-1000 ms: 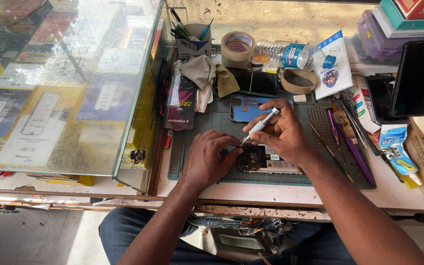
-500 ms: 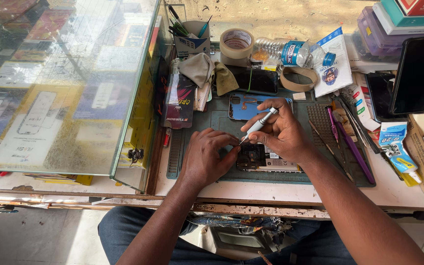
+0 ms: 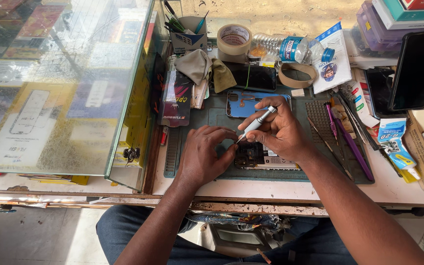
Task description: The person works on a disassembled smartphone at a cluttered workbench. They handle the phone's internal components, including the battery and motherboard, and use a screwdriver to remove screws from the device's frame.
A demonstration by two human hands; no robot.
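The glass display case (image 3: 60,83) takes up the left half of the view, standing on the worktop (image 3: 393,189). A dark green work mat (image 3: 212,115) lies on the worktop to the right of the case and carries the job.

On the near part of the mat lies the opened phone (image 3: 258,156), back cover off, circuit board and dark components exposed. Its blue back cover (image 3: 244,104) lies apart, farther back on the mat. Beyond that are a dark phone (image 3: 256,77), face up, two rolls of tape (image 3: 235,39), a clear water bottle (image 3: 290,49) on its side, and a tool cup (image 3: 192,32).

The left hand (image 3: 204,154) rests on the mat with fingers curled, fingertips pressing on the left edge of the opened phone to steady it. It holds nothing.

The right hand (image 3: 280,130) is closed around a slim metal screwdriver (image 3: 256,122) in a pencil grip, the tip angled down to the phone's upper left corner, just beside the left fingertips.

Handling judgement: the opened phone is light, rigid and fragile. The exposed board and connectors should not be pressed. Take hold at the outer frame edges only. The screwdriver is light and smooth; hold it at the barrel.
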